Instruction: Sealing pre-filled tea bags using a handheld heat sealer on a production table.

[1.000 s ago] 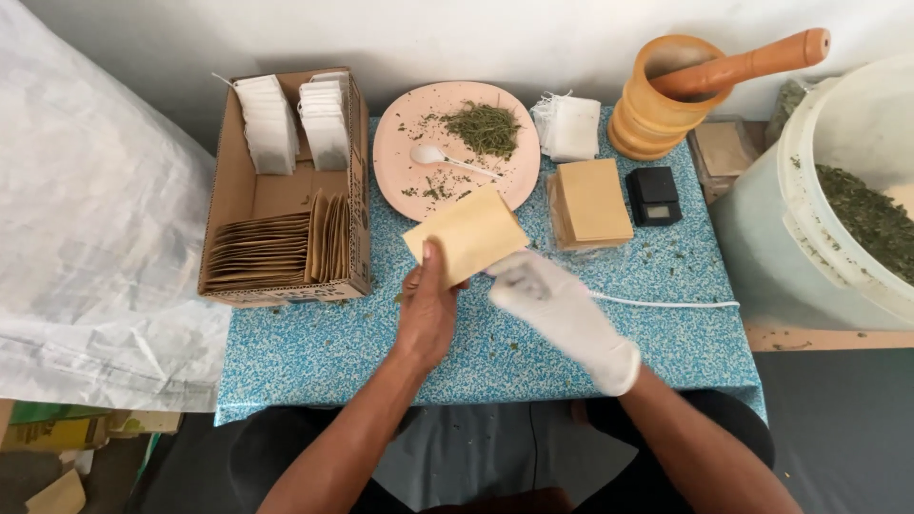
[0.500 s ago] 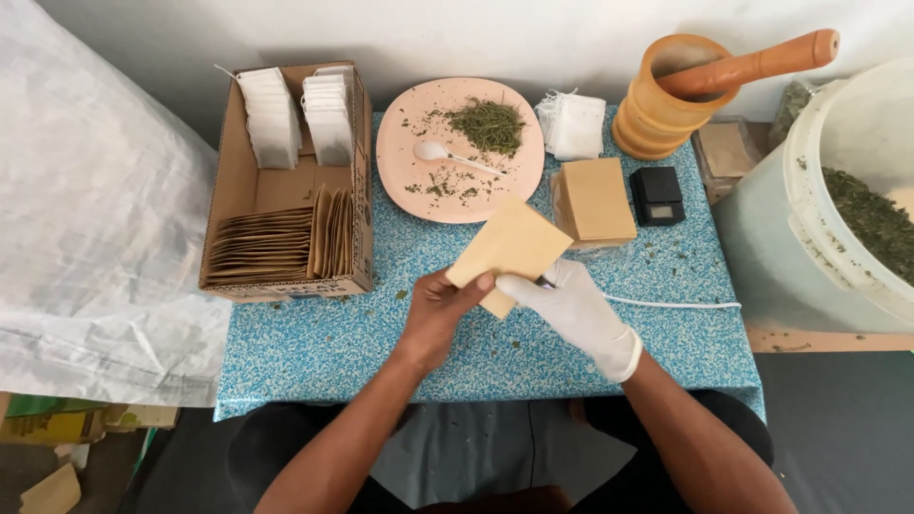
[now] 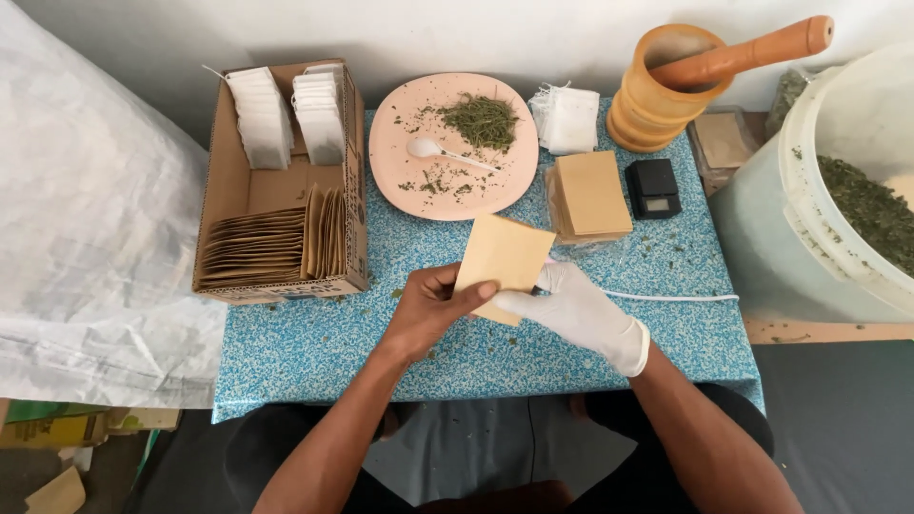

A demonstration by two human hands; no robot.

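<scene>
Envelope (image 3: 502, 259) held up btwn both hands, over table (image 3: 314, 352) near front edge; left hand (image 3: 433, 306) on its left side, right hand (image 3: 571, 306) on its right. Box (image 3: 211, 190) far left on table, w/ flat envelopes (image 3: 257, 247) stacked in its front half, tea bags (image 3: 286, 114) in the back half. Plate (image 3: 390, 143) behind the hands, herbs (image 3: 481, 119) & spoon (image 3: 428, 148) on it. Right of plate: loose bags (image 3: 568, 119) at back, envelope stack (image 3: 592, 193) in front of them, scale (image 3: 653, 187) just right of stack. Mortar (image 3: 657, 95) back right, pestle (image 3: 743, 52) in it. Bucket (image 3: 790, 171) off table's right end.
</scene>
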